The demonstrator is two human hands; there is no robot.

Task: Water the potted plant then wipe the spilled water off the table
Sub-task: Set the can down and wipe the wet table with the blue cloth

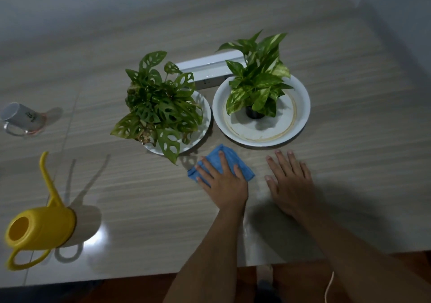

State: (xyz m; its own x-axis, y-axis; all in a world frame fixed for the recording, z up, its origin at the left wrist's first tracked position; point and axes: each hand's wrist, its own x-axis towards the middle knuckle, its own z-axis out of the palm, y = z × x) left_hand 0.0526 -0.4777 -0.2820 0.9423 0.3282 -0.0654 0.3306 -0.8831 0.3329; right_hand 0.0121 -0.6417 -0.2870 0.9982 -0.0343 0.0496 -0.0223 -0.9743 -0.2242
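Two potted plants stand on white plates at the table's middle: a holey-leaved plant on the left plate, and a variegated plant in a small black pot on the right plate. A folded blue cloth lies flat on the table just in front of the plates. My left hand presses flat on the cloth with fingers spread. My right hand rests flat on the bare table to the right, holding nothing. A yellow watering can stands at the near left.
A glass mug stands at the far left. A white power strip lies behind the plants. The glossy wood-grain table ends at a front edge near my arms; a white cable hangs below it.
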